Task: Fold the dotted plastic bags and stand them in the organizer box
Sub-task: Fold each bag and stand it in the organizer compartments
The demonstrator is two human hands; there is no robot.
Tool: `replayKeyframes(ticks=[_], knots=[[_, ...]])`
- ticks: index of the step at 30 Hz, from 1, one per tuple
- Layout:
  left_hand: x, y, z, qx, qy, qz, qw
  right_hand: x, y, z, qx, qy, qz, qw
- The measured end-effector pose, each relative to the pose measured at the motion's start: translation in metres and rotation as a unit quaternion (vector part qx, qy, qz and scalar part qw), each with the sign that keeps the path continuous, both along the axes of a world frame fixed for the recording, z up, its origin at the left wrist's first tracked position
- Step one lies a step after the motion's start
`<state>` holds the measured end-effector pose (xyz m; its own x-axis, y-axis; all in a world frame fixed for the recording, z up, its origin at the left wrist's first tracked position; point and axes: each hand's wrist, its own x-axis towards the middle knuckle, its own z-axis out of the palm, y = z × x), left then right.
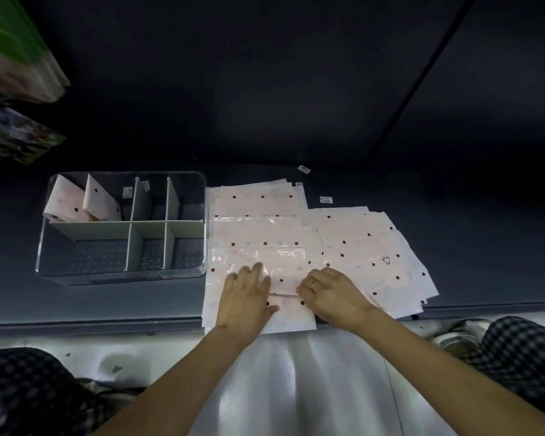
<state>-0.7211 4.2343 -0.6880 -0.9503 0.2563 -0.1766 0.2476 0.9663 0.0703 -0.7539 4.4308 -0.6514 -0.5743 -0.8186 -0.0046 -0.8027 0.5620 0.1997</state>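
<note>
A stack of pale pink dotted plastic bags (255, 228) lies flat on the dark surface, with a second fanned pile (368, 243) to its right. My left hand (249, 297) rests flat with straight fingers on the near end of the top bag. Beside it my right hand (331, 294) has curled fingers pinching that bag's fold line. The clear organizer box (123, 275) with pale green dividers stands to the left. Two folded dotted bags (85, 202) stand leaning in its far-left compartment.
Small barcode labels (325, 199) lie on the surface behind the bags. Green and printed packages (16, 133) hang at the far left. The surface's front edge runs just below the bags, with a shiny white floor and my checked trouser legs beneath.
</note>
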Motion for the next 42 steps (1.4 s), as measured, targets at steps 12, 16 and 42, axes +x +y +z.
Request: replayKeyframes(ticks=[12, 16, 42], knots=[[0.041, -0.027, -0.008, 0.227, 0.031, -0.015, 0.973, 0.055, -0.018, -0.017, -0.228, -0.175, -0.015, 0.958], [0.041, -0.032, -0.028, 0.271, 0.055, -0.040, 0.960, 0.045, -0.021, -0.015, -0.244, -0.210, -0.069, 0.944], [0.032, -0.031, -0.007, 0.228, 0.060, 0.225, 0.945, -0.004, -0.075, -0.021, -0.201, -0.403, -0.460, 0.765]])
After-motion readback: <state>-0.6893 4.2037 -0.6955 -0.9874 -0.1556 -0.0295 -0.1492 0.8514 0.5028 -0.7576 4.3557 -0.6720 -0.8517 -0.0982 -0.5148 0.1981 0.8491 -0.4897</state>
